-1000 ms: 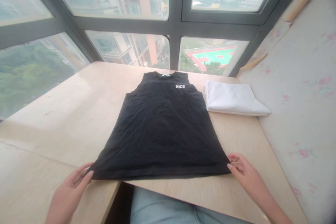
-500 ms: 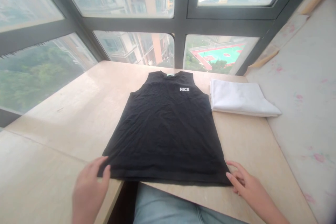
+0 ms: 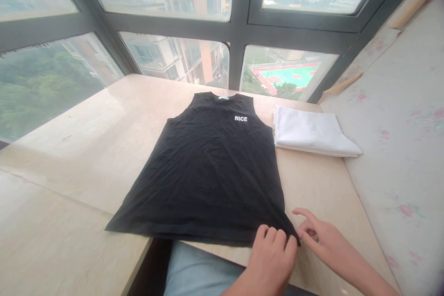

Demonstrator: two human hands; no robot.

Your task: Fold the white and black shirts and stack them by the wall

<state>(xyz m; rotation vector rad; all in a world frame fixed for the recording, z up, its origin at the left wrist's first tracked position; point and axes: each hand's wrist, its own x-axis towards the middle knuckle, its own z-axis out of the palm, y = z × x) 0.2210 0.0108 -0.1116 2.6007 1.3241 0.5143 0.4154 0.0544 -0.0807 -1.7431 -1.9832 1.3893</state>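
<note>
Nearest, blue trouser legs show below the counter's near edge, by its inner corner. Above that edge, toward the right, the left hand has crossed over from the left hem corner, where it was half a second ago. Its fingers now curl over the hem of the black sleeveless shirt close to the right hem corner; the thumb is hidden, so whether its grip is closed cannot be told. The right hand is at the tip of that same corner, as before, index finger extended, thumb against or just beside the cloth; whether its grip pinches the fabric is unclear.

The shirt lies front up, lightly wrinkled, its hem along the near edge. The left hem corner, now free of the hand, lies spread farther left. The neckline points to the far edge, with "NICE" on the chest. Just right of the shirt's upper part, a folded white cloth is still by the counter's right edge. Beyond the far edge stand the windows.
</note>
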